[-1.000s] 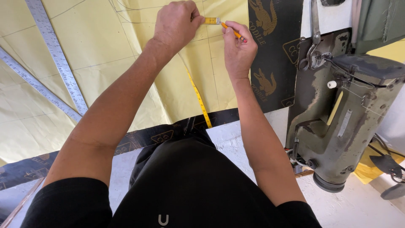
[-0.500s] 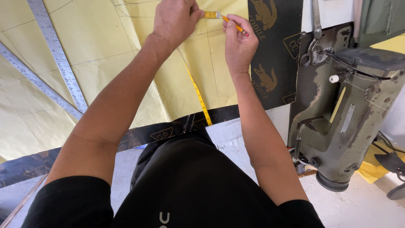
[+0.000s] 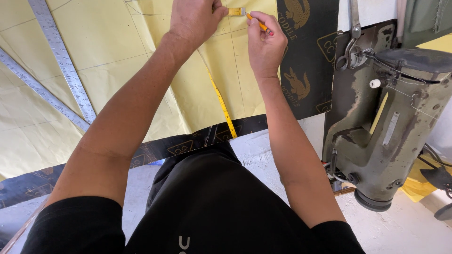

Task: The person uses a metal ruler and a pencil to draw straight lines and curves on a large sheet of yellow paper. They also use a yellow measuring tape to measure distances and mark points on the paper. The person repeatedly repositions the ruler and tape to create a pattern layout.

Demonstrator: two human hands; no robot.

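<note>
Left hand (image 3: pixel 195 21): mine, palm down at the top edge of the yellow sheet (image 3: pixel 117 56), fingers curled and pressing the metal-tipped end of the tape measure (image 3: pixel 221 101) flat against the sheet. The fingertips are partly cut off by the top of the view.

Right hand (image 3: pixel 265 44): mine, just beside the left one, fingers closed around an orange pencil (image 3: pixel 256 22). Its point rests on the sheet close under the tape's end.

Tape measure: yellow, runs from under my left fingers down the sheet toward my body and crosses the dark patterned strip (image 3: pixel 188 143) at the near edge.

Yellow sheet: large, lightly creased, with thin drawn lines on it; spread over most of the work surface.

Metal rulers (image 3: pixel 61 61): two long ones, lying on the sheet to the left, meeting at an angle, well apart from both hands.

Dark patterned panel (image 3: pixel 306 56): lies to the right of the sheet, just beside my right hand.

Sewing machine (image 3: pixel 391 122): olive green, worn, stands at the right.

Scissors (image 3: pixel 351 44): hang above the machine, near its top.

Black shirt (image 3: pixel 212 202): mine, fills the lower part of the view.
</note>
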